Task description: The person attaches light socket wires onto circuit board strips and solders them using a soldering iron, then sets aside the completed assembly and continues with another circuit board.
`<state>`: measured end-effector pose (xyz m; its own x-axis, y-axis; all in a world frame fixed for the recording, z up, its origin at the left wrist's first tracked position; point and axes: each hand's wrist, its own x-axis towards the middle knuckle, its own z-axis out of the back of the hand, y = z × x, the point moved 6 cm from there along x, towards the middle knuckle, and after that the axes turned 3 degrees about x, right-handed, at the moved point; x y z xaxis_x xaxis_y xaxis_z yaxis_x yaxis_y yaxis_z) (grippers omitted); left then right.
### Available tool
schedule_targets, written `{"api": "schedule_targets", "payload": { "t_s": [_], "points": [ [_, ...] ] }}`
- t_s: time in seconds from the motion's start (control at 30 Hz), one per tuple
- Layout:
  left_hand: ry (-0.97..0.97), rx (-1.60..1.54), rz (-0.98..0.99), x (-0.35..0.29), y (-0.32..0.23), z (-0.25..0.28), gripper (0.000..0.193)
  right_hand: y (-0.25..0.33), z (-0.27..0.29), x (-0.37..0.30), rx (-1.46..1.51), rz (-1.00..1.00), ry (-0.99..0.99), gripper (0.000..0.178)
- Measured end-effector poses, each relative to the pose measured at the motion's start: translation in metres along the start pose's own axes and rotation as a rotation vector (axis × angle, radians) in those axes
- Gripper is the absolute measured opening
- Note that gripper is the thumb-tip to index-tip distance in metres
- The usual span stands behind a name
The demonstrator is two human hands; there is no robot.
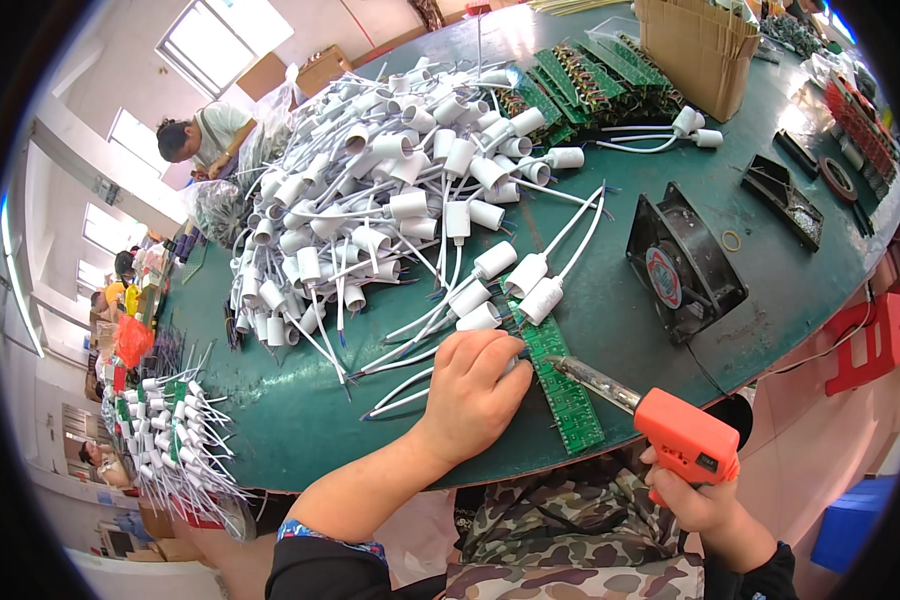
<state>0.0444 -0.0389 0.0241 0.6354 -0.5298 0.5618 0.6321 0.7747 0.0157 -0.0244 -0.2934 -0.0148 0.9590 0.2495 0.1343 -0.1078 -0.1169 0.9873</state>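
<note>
My right hand [698, 500] is wrapped round the handle of a red soldering gun [685, 435]. The gun's metal tip reaches left onto a long green circuit board [568, 405] lying at the table's near edge. My left hand [475, 390] is closed just left of that board, its fingertips at the board's edge; what they pinch is mostly hidden. Just beyond the knuckles is a white lamp socket [479, 318]. Two more white sockets with cables [542, 300] lie at the board's far end. Other white cables stick out to the left of my left hand.
A large heap of white wired sockets [370, 190] covers the table's far left. Behind are stacked circuit boards [590, 85] and a cardboard box [698, 50]. A black fan [682, 265] and a black tray [782, 200] stand right. Finished-looking bundles [175, 440] lie lower left. Another person [210, 140] works beyond.
</note>
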Motion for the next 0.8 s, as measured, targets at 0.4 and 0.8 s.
{"api": "schedule_targets", "payload": {
  "t_s": [0.4,0.8],
  "points": [
    [-0.001,-0.002,0.001,0.000,0.000,0.000,0.019,-0.002,-0.009,0.013,-0.010,0.081,0.040,0.035],
    [0.005,-0.033,0.003,0.001,0.001,0.000,0.026,-0.003,-0.008,0.011,-0.042,0.097,0.069,0.040]
  ]
}}
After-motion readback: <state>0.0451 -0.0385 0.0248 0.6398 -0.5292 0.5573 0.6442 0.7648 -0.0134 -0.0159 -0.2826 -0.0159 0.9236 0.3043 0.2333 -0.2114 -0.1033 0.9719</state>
